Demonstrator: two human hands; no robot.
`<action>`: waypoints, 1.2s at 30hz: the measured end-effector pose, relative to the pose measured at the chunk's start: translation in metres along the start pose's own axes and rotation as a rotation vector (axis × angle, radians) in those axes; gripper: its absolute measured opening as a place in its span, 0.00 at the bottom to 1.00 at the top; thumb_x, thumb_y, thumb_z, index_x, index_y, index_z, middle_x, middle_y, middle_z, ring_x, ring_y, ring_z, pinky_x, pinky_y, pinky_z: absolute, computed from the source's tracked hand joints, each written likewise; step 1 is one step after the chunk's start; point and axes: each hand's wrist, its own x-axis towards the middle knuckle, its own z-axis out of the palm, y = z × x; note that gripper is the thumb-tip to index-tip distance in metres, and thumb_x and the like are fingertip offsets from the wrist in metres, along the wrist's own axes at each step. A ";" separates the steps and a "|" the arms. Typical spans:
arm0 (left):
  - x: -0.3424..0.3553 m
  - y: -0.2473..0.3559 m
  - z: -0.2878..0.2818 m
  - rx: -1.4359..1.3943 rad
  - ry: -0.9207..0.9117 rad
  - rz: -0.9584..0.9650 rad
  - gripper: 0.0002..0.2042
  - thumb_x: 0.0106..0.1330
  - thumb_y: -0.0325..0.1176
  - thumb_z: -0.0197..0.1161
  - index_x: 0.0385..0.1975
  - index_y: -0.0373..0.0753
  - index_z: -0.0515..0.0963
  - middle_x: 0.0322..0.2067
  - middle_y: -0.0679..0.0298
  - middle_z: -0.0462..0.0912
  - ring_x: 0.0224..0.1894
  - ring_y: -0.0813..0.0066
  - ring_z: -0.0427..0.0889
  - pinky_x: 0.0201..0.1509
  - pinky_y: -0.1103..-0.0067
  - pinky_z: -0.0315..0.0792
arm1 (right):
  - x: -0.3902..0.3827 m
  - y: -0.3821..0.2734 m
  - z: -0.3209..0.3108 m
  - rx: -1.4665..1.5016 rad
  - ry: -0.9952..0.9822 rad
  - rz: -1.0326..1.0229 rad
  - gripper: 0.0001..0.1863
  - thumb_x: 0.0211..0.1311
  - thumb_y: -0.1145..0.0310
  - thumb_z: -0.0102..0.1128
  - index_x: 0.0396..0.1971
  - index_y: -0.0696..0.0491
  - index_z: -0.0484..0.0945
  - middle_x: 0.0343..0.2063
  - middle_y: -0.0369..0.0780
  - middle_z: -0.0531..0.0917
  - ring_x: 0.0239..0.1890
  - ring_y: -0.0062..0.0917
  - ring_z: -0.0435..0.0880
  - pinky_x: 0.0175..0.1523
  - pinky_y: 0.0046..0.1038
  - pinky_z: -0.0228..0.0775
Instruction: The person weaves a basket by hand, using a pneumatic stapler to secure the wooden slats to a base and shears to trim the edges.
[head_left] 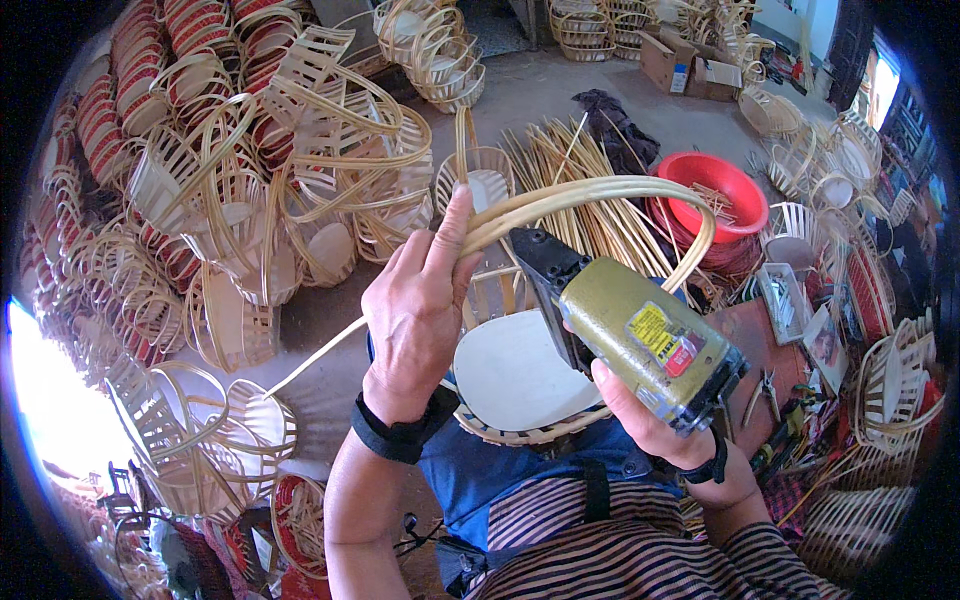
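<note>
Red basin (690, 220): short sticks inside. Basket (525, 370), at my lap: pale oval base, handle (575, 203) arching rightward. Power tool (645, 325), olive, above basket's right side: long axis diagonal, black nose up-left. My left grip (415, 300): closed on handle; my right grip (655, 430): clamped round tool.

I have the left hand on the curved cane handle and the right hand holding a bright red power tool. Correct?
Not quite: the power tool in the right hand is olive-gold, as the head view shows. The left hand is on the curved cane handle.
</note>
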 end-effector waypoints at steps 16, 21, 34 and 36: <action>0.029 0.007 -0.008 -0.089 -0.011 0.066 0.18 0.49 0.32 0.54 0.42 0.41 0.66 0.19 0.61 0.70 0.21 0.65 0.71 0.22 0.76 0.65 | 0.042 0.008 -0.003 0.323 -0.275 0.155 0.28 0.39 0.74 0.48 0.46 0.59 0.56 0.32 0.50 0.71 0.34 0.38 0.72 0.37 0.29 0.64; 0.042 0.034 -0.026 -0.076 0.040 0.063 0.18 0.49 0.34 0.55 0.41 0.38 0.65 0.23 0.58 0.73 0.22 0.65 0.74 0.22 0.77 0.66 | 0.041 0.067 0.076 0.005 -0.553 0.017 0.13 0.39 0.75 0.47 0.29 0.60 0.61 0.17 0.49 0.72 0.22 0.41 0.73 0.25 0.37 0.63; 0.034 0.012 -0.028 -0.273 -0.048 -0.132 0.19 0.49 0.37 0.54 0.38 0.33 0.61 0.19 0.52 0.72 0.24 0.56 0.72 0.25 0.71 0.65 | 0.139 -0.018 -0.033 -0.397 0.132 -0.779 0.39 0.41 0.43 0.46 0.42 0.66 0.60 0.37 0.49 0.68 0.36 0.34 0.69 0.41 0.31 0.61; 0.036 0.008 -0.037 -0.269 -0.191 -0.141 0.13 0.51 0.37 0.51 0.29 0.32 0.64 0.21 0.51 0.72 0.26 0.52 0.71 0.27 0.68 0.64 | 0.160 -0.003 -0.016 -0.502 0.059 -0.712 0.35 0.40 0.45 0.49 0.37 0.65 0.63 0.29 0.46 0.72 0.29 0.32 0.73 0.33 0.28 0.65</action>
